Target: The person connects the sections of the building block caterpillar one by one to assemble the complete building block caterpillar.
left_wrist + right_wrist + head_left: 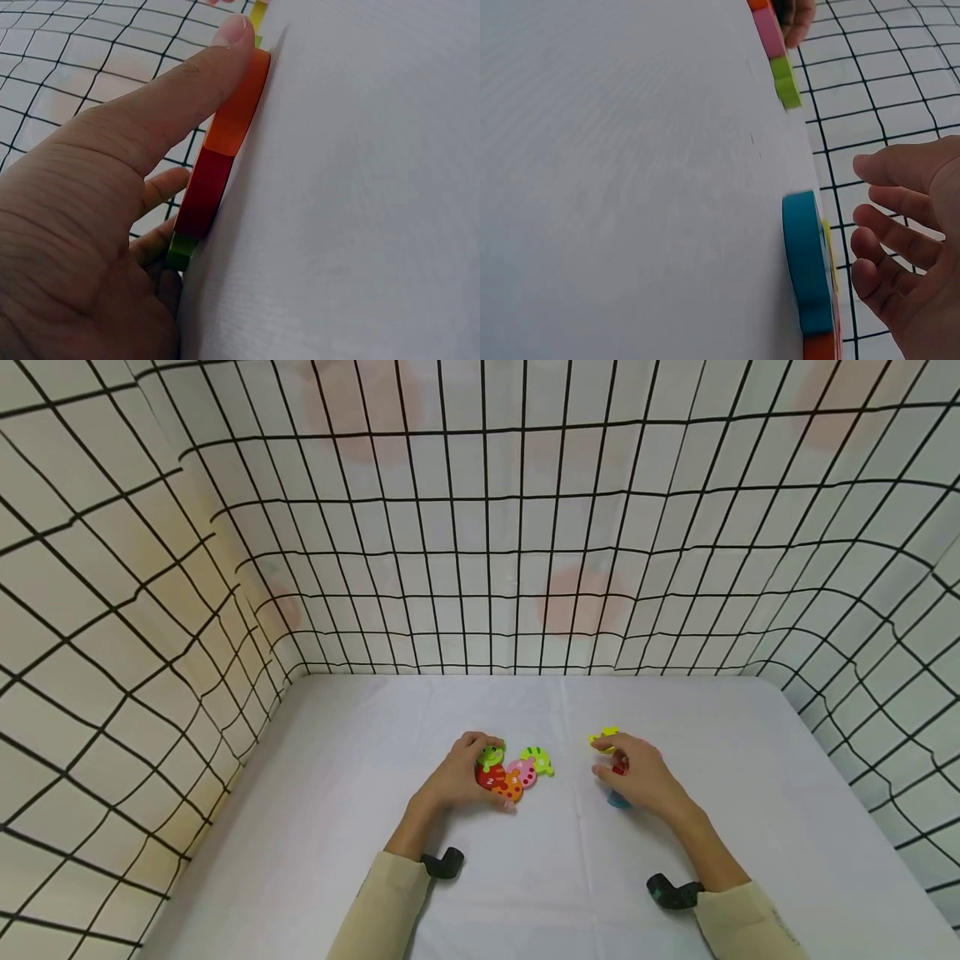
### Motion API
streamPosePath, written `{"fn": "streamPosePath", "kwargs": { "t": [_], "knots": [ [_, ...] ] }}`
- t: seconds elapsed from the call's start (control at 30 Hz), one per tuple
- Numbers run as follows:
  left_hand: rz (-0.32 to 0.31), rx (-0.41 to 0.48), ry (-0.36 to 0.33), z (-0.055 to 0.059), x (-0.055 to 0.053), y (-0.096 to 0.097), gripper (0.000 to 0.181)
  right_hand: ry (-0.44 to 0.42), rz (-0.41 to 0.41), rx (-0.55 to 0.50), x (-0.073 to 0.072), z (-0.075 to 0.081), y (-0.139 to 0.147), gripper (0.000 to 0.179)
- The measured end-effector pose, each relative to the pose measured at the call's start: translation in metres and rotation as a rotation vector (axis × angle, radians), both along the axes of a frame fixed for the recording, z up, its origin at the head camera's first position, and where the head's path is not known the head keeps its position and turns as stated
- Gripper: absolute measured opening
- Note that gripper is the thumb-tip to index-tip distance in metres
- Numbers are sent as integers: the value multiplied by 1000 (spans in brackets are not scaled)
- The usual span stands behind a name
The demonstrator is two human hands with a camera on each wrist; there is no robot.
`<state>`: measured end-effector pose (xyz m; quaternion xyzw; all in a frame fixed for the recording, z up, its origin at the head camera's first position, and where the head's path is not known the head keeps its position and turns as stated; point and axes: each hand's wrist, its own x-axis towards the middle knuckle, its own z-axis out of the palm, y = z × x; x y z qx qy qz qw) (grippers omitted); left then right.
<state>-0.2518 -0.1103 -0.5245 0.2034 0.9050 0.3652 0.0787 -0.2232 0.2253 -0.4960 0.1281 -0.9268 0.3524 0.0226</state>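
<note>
A row of joined flat puzzle pieces lies on the white tabletop, like a caterpillar: a green smiling head (491, 757), a red piece (491, 776) marked 2, an orange piece (508, 787) marked 3, a pink piece (523, 772) and a striped light-green piece (537, 761). My left hand (459, 774) curves around the row's left end, fingertips at the head and straight thumb (187, 90) along the orange edge. Over a second group, with a yellow piece (604, 739) and a blue piece (806, 247), hovers my right hand (637, 772), fingers loosely bent with a gap above the blue one.
Black wire mesh (487, 527) over pale cloth walls the table at the back and both sides. White cloth (525, 893) covers the tabletop. Each wrist wears a small black camera, one at the left (444, 863), one at the right (671, 892).
</note>
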Motion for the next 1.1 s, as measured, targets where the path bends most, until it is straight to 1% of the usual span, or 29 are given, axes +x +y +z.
{"fn": "streamPosePath", "kwargs": {
  "t": [0.13, 0.33, 0.47, 0.63, 0.7, 0.8, 1.0, 1.1],
  "knots": [
    [-4, -5, -6, 0, 0, 0, 96, 13, -19, 57, 8, 0, 11, 43],
    [-7, -18, -3, 1, -1, 1, 96, -6, -22, 98, 16, 1, 24, 49],
    [-10, -16, 0, 2, -1, 1, 96, -40, -10, 115, 21, 3, 29, 54],
    [-3, -16, -3, 2, -1, 0, 96, -84, 31, 142, 26, 5, 30, 58],
    [0, -16, -5, 2, -1, 0, 96, -81, 58, 153, 26, 6, 30, 59],
    [1, -14, -6, 2, -1, 0, 96, -65, 76, 165, 27, 6, 29, 57],
    [2, -14, -4, 1, 0, 0, 96, -52, 70, 145, 28, 0, 25, 52],
    [5, -6, -2, 0, -1, 0, 95, -40, 68, 150, 27, -3, 22, 51]
  ]
}}
